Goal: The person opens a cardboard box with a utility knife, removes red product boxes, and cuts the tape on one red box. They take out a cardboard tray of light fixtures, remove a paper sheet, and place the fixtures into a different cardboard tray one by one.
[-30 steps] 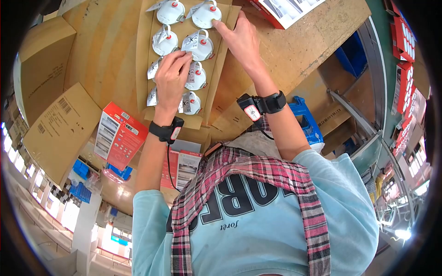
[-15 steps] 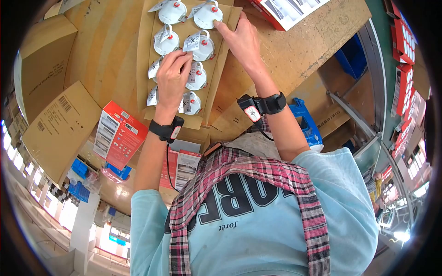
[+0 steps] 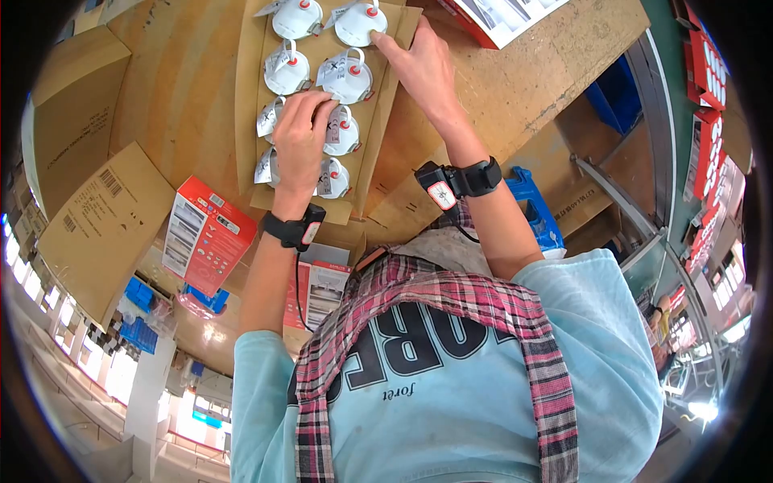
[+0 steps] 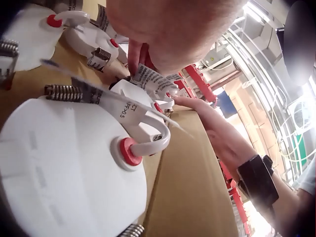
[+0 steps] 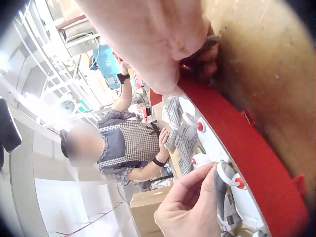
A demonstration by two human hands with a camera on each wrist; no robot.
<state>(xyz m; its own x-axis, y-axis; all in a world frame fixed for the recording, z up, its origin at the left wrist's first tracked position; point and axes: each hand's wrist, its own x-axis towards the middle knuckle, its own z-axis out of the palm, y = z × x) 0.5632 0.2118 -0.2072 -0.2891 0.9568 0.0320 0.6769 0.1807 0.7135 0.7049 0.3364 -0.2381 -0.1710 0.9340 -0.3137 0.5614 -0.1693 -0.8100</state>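
An open carton (image 3: 386,121) holds white round fixtures (image 3: 351,80) in two rows, with red cable grommets, white loops and printed tags. My left hand (image 3: 298,149) is over the lower part, fingers bent at the right row. In the right wrist view the left hand (image 5: 190,207) pinches a tag beside a white loop (image 5: 227,174). My right hand (image 3: 425,72) grips the carton's right wall, thumb at the top right fixture's edge (image 3: 362,26). In the right wrist view its curled fingers (image 5: 202,61) are at a red edge (image 5: 237,133), partly hidden by the palm.
A red and white box (image 3: 205,233) stands left of my left forearm, another (image 3: 326,286) below it. A printed box (image 3: 511,18) lies at the top right of the table (image 3: 547,72). Large cartons (image 3: 109,221) are at the left. A person (image 5: 131,145) stands in the background.
Both hands keep nearly the same hold and place. The head view has shifted very slightly.
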